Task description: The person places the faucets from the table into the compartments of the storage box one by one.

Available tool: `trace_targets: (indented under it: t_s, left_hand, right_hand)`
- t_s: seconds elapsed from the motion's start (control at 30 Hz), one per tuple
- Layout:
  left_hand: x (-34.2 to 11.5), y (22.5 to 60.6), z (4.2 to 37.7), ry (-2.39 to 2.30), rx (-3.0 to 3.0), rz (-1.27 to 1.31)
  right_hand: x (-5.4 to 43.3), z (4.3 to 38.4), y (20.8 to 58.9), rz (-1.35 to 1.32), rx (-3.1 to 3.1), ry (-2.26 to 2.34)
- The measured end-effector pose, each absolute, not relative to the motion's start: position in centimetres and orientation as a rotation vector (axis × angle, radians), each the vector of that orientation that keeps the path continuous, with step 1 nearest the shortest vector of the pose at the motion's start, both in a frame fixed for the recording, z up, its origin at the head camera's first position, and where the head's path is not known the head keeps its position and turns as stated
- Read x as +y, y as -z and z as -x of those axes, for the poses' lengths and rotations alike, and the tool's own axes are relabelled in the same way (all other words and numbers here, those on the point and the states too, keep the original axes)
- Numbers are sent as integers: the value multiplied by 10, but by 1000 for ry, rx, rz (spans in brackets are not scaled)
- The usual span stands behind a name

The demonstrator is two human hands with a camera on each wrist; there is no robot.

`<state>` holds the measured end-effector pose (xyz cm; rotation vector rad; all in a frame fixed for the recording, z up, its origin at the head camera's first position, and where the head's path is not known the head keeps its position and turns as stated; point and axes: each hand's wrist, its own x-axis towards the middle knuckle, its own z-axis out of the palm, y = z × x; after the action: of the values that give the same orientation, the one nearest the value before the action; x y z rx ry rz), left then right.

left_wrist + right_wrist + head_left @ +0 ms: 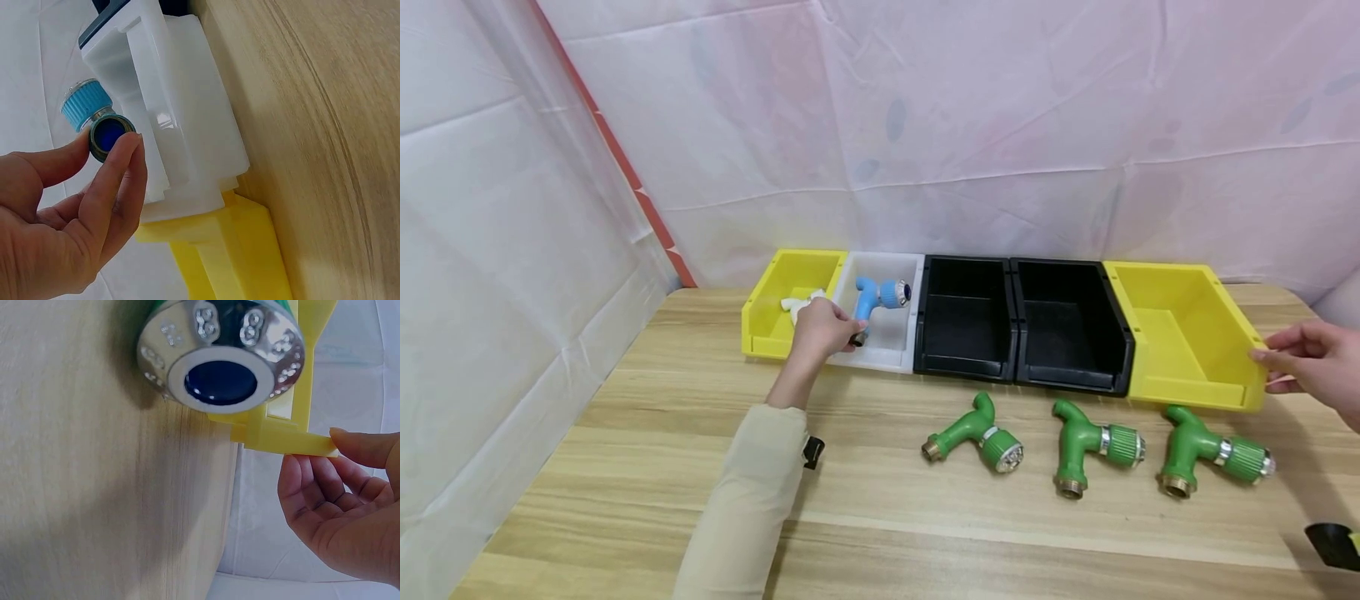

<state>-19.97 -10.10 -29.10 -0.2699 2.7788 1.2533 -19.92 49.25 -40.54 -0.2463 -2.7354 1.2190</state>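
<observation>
My left hand (824, 327) pinches a blue faucet (867, 302) by its threaded end, over the white bin (891, 360). In the left wrist view the faucet's round opening (110, 135) faces the camera between thumb and fingertips. A white faucet (799, 305) lies in the left yellow bin (764, 343), partly hidden by the hand. At the far right, my right hand (1318, 362) pinches the side wall of the right yellow bin (1195, 392); the right wrist view shows thumb and fingers on either side of that yellow edge (294, 441).
Two black bins (966, 367) (1071, 379) stand between the white and right yellow bins. Three green faucets (973, 432) (1086, 446) (1206, 454) lie on the wooden table (880, 517) before the row. A pale cloth (970, 100) hangs behind.
</observation>
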Motion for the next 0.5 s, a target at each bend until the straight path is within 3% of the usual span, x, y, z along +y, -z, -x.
trace_targets:
  t_s: [0.5]
  left_hand:
    - [-95,290,207,-1192,2818,301]
  right_hand:
    - [487,196,398,258,-2703,-1316]
